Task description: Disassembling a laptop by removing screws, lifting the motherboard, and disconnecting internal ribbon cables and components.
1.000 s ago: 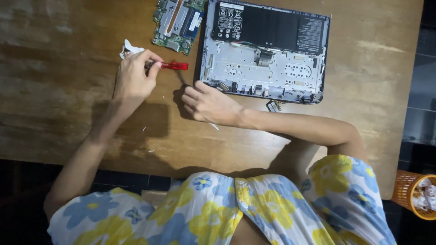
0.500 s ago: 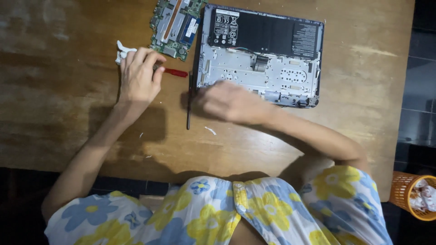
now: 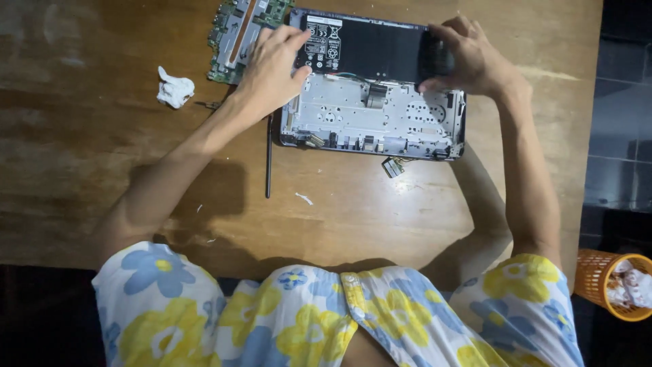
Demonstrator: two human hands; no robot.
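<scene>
Both hands sit on the black battery pack at the top centre of the frame: the left hand presses spread, open fingers on its left end, while the right hand closes its grip on the right end. The battery lies in the opened laptop chassis (silver inside) on the wooden counter. A green circuit board, a crumpled white tissue and a thin dark tool lie left of it.

One opened laptop chassis, one circuit board, one crumpled tissue, one basket.
</scene>
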